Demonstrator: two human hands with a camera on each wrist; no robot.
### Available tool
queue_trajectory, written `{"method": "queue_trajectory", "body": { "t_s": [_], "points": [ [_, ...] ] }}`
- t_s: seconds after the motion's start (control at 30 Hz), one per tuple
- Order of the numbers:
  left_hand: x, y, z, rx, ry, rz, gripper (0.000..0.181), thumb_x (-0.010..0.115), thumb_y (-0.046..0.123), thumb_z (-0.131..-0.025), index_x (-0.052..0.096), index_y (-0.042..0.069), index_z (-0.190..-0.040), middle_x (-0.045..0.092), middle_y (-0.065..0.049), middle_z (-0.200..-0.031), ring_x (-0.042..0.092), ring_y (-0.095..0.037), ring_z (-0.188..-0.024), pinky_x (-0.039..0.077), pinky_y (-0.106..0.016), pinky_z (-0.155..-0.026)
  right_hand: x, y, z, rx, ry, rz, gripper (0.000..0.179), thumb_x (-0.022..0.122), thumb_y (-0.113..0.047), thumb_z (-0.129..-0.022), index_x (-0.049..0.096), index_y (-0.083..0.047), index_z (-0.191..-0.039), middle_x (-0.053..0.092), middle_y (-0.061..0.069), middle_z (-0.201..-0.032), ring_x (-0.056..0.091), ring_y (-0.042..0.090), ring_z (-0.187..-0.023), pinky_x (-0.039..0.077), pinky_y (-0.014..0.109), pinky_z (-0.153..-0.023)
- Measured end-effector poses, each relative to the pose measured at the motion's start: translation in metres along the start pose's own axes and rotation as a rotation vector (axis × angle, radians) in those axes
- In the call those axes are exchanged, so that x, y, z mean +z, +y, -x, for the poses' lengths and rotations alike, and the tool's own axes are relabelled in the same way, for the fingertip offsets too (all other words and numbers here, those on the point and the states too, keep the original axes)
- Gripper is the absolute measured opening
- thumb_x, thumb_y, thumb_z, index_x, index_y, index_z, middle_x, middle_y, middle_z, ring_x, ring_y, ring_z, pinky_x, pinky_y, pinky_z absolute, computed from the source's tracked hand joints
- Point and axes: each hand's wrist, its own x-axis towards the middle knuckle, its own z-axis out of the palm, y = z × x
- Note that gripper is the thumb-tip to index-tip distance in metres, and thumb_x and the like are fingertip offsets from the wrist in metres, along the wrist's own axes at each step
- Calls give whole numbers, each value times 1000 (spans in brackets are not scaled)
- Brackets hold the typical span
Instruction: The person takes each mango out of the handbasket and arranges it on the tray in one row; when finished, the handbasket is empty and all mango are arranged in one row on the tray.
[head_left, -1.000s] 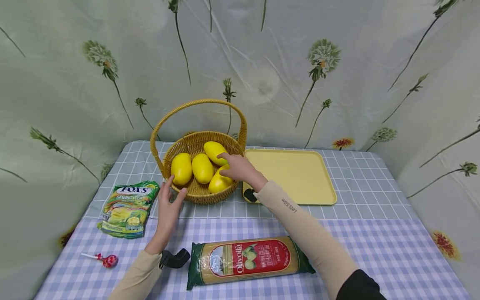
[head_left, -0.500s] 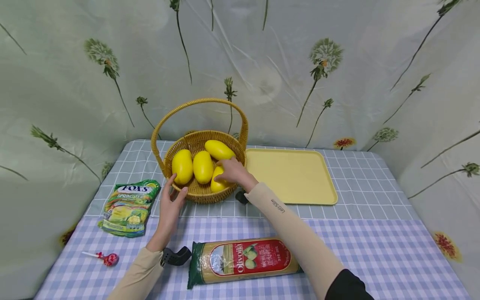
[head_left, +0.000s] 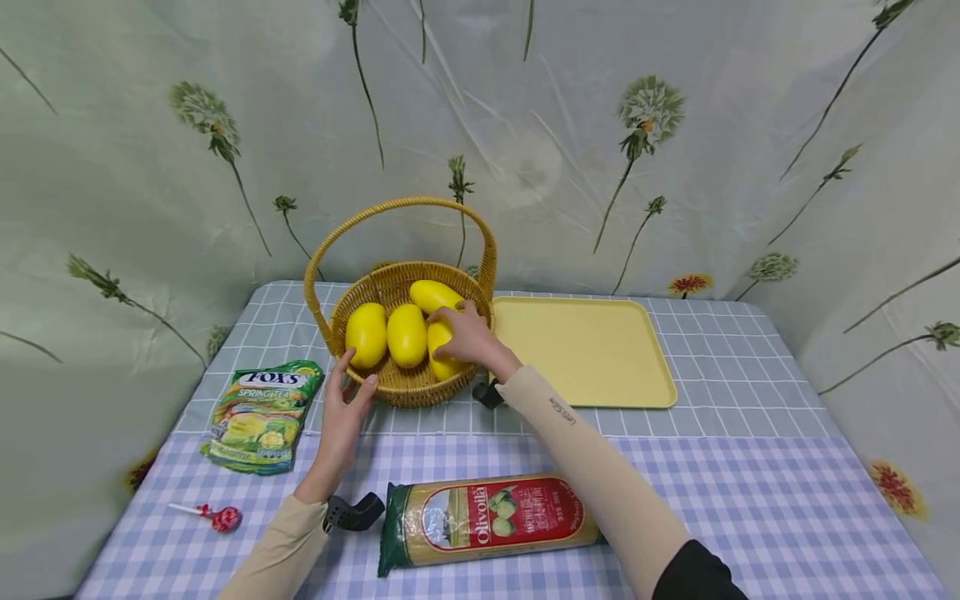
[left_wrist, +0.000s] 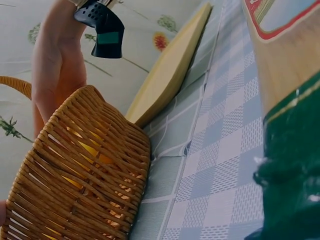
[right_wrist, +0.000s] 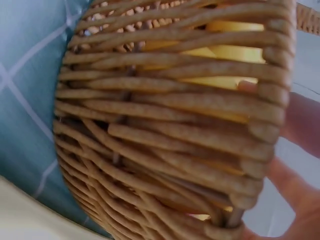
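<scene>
In the head view, a wicker basket (head_left: 408, 396) with a tall handle holds several smooth yellow mangoes, among them a left one (head_left: 366, 335), a middle one (head_left: 407, 336) and a back one (head_left: 435, 296). My right hand (head_left: 472, 337) reaches over the right rim, its fingers and thumb curled round the front-right mango (head_left: 441, 340), which they partly hide. My left hand (head_left: 343, 421) is at the basket's front-left, fingers spread and fingertips touching the rim. Through the weave in the right wrist view, yellow fruit (right_wrist: 235, 50) shows beside the right hand's fingers (right_wrist: 302, 120).
A yellow tray (head_left: 585, 350) lies right of the basket. To the left are a green FOX'S candy bag (head_left: 262, 417) and a red lollipop (head_left: 223, 519). A spaghetti pack (head_left: 487, 521) lies in front, partly under the right forearm in view. A floral curtain (head_left: 555, 125) hangs behind.
My right hand has moved left and into the basket, onto the front-right mango, which now stands more upright than its earlier slant. The left hand stays by the rim.
</scene>
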Motion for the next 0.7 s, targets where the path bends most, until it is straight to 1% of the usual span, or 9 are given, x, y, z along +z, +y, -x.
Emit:
{"method": "queue_trajectory", "body": {
  "t_s": [0.07, 0.13, 0.2, 0.27, 0.37, 0.53, 0.7],
  "points": [
    [0, -1, 0, 3, 0, 6, 62, 50, 19, -101, 18, 17, -154, 3, -9, -158, 18, -31, -140, 30, -51, -108, -1, 3, 0, -21, 25, -40, 52, 75, -12, -81, 56, -12, -130, 38, 22, -140, 33, 38, -128, 39, 47, -94],
    [1, -1, 0, 4, 2, 5, 62, 50, 19, -101, 18, 18, -154, 3, -8, -158, 18, -32, -140, 30, -51, -108, -2, 6, 1, -48, 46, -103, 55, 76, -11, -81, 54, -12, -131, 45, 20, -136, 40, 36, -120, 41, 43, -91],
    [1, -1, 1, 5, 2, 5, 62, 49, 19, -101, 17, 18, -154, 2, -8, -158, 18, -31, -140, 30, -51, -108, -3, 10, 1, -70, 67, -184, 57, 76, -11, -81, 52, -12, -133, 50, 15, -133, 46, 31, -114, 43, 39, -89],
    [0, -1, 1, 7, 0, 7, 62, 49, 18, -101, 17, 19, -154, 2, -7, -158, 17, -31, -140, 30, -51, -108, -6, 14, 2, -84, 83, -276, 58, 76, -10, -81, 51, -12, -133, 51, 12, -134, 50, 27, -109, 44, 36, -89],
    [0, -1, 1, 9, -7, 11, 63, 49, 18, -101, 16, 19, -154, 2, -7, -158, 17, -31, -140, 30, -51, -108, -11, 19, 7, -86, 93, -395, 58, 75, -12, -82, 50, -15, -134, 48, 9, -136, 50, 26, -108, 46, 36, -88],
    [0, -1, 1, 7, -11, 13, 63, 50, 17, -101, 16, 19, -154, 2, -7, -158, 17, -31, -140, 30, -51, -108, -23, 28, 18, -104, 74, -534, 57, 73, -17, -86, 48, -20, -137, 45, 6, -137, 49, 26, -108, 48, 36, -84],
    [-1, -1, 0, -1, -8, 10, 63, 50, 18, -101, 16, 19, -154, 1, -7, -158, 17, -31, -140, 30, -51, -108, -38, 37, 31, -114, 53, -635, 60, 69, -17, -89, 43, -20, -143, 35, 7, -146, 48, 33, -113, 50, 39, -82]
  ]
}}
